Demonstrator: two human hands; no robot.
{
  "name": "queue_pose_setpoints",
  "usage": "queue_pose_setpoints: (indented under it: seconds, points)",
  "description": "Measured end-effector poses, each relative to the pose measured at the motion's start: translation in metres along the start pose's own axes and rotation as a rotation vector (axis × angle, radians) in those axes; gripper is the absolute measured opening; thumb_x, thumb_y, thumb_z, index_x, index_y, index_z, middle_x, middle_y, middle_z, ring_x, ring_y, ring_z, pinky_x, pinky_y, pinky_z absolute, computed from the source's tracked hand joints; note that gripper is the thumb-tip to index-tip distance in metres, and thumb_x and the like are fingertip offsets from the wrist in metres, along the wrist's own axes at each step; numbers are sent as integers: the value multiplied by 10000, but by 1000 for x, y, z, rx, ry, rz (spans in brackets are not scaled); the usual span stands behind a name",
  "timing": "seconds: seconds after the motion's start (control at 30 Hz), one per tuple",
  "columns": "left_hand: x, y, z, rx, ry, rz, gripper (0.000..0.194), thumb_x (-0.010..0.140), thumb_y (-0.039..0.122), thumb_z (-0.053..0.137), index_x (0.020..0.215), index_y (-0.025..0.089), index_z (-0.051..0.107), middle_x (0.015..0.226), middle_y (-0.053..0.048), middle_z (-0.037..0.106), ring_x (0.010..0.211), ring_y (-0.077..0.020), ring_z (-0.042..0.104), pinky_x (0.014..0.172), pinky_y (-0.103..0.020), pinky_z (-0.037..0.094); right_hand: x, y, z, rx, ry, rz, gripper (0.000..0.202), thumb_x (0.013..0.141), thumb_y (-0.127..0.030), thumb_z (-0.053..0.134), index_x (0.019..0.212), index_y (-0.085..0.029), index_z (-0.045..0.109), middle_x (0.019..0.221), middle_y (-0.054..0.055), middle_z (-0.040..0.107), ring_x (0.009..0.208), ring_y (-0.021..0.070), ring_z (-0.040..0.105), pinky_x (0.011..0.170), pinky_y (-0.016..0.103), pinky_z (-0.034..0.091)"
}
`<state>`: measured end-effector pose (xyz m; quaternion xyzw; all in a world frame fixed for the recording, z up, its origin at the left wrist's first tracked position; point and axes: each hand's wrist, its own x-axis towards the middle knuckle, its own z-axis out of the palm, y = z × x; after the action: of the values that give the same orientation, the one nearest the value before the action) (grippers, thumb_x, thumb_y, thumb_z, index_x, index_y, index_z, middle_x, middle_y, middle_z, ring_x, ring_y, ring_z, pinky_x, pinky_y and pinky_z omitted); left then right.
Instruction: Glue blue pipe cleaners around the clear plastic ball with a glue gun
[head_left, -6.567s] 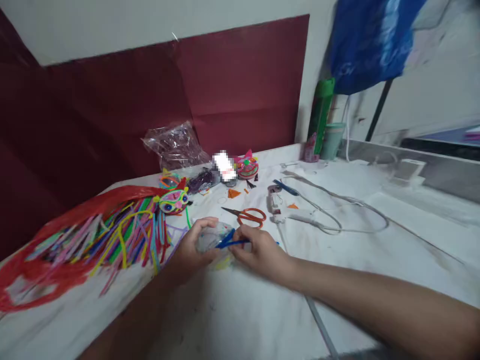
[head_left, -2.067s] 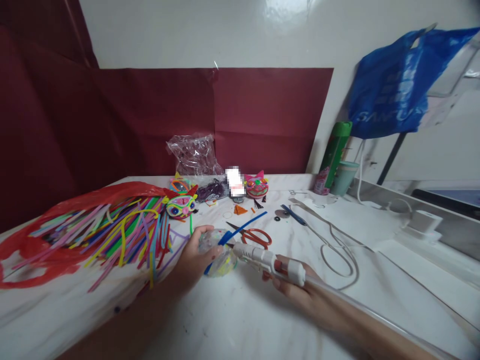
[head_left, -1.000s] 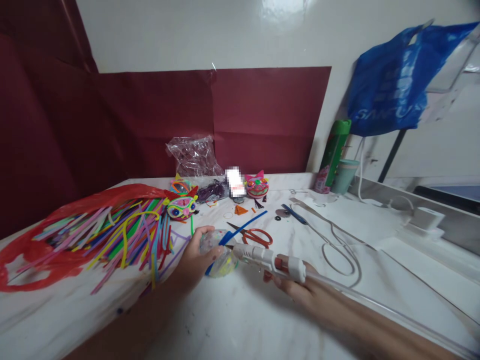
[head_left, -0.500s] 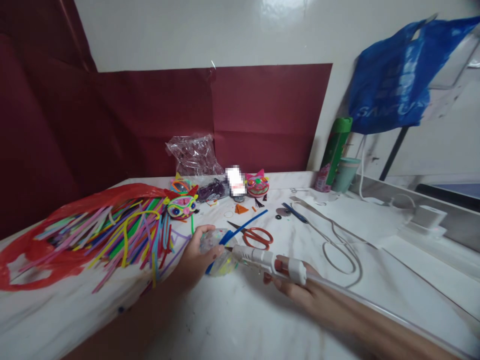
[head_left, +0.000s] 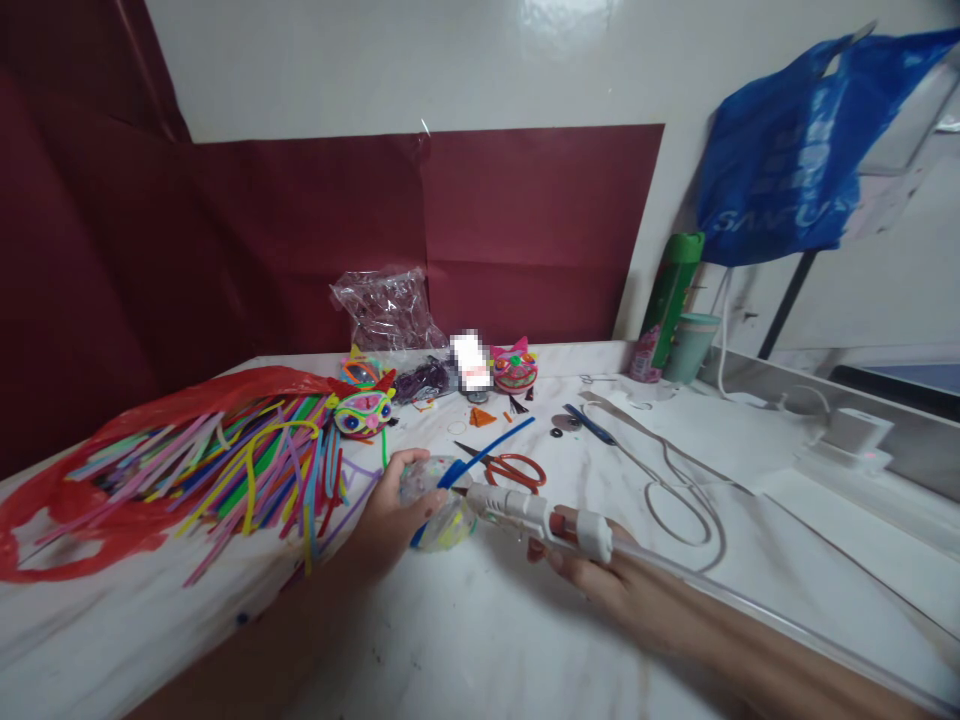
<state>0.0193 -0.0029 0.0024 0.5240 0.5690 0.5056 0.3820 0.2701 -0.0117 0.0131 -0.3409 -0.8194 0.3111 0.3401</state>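
Observation:
My left hand (head_left: 397, 508) is closed around a clear, roundish plastic piece with coloured specks (head_left: 448, 528). Across it lies a blue pipe cleaner (head_left: 496, 442), pinned under my thumb, its free end sticking out up and to the right. My right hand (head_left: 592, 570) grips a white hot glue gun (head_left: 514, 510). The gun's dark nozzle points left and meets or nearly meets the blue strip beside my left thumb. A long translucent glue stick (head_left: 705, 582) trails from its back end. Orange-handled scissors (head_left: 517, 470) lie just behind the nozzle.
To the left, a red plastic bag (head_left: 187, 385) spills many coloured pipe cleaners (head_left: 262, 470). Decorated animal-face balls (head_left: 364, 412) stand at the back. A blue-handled tool (head_left: 592, 425) with a looping cord lies right, near a green spray can (head_left: 675, 300) and a cup (head_left: 690, 348).
The glue gun has shifted very slightly up and right in my right hand. My left hand and the plastic piece hold almost still.

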Motion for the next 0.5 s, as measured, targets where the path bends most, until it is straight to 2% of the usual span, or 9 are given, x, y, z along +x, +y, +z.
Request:
queue_pose_setpoints:
  seconds: [0.27, 0.5]
  points:
    - [3, -6, -2, 36, 0, 34, 498, 683, 333, 673, 1129, 212, 487, 854, -14, 609, 747, -195, 587, 694, -305, 451, 1, -1, -1, -24, 6, -2, 192, 851, -286, 478, 839, -209, 653, 792, 39, 686, 726, 205, 626, 642, 268, 537]
    - [1, -1, 0, 25, -4, 8, 515, 664, 359, 680, 1112, 211, 473, 815, -2, 587, 722, -191, 570, 677, -297, 435, 1, -6, -1, -27, 6, 28, 186, 827, -288, 478, 745, -210, 626, 723, 31, 666, 662, 194, 606, 571, 263, 515]
